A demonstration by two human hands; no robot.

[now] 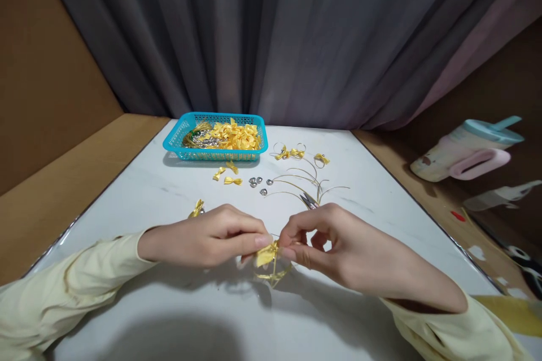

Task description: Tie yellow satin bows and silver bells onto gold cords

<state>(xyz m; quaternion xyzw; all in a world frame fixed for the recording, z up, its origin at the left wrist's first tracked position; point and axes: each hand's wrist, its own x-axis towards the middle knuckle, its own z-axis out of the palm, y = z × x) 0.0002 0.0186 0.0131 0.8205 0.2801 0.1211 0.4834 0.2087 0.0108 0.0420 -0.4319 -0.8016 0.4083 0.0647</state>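
Between my hands is a yellow ribbon bow (265,255), with a thin strip of yellow ribbon (275,277) looping below it above the table. My left hand (212,237) pinches the bow's left side between thumb and fingers. At its right edge, my right hand (328,245) has thumb and fingertips pressed together; whether they also grip a wire is hidden. Just beyond the right hand lie scissors (309,201), partly covered by it. Another yellow bow (197,208) rests behind my left wrist.
A blue basket (215,154) holds many yellow bows and silvery pieces. Loose bows (232,181), silver beads (256,181), curved wires (292,183) and bows on rings (290,152) lie on the white table (186,304). A tumbler (444,149) and a squeeze bottle (495,198) are at the right.
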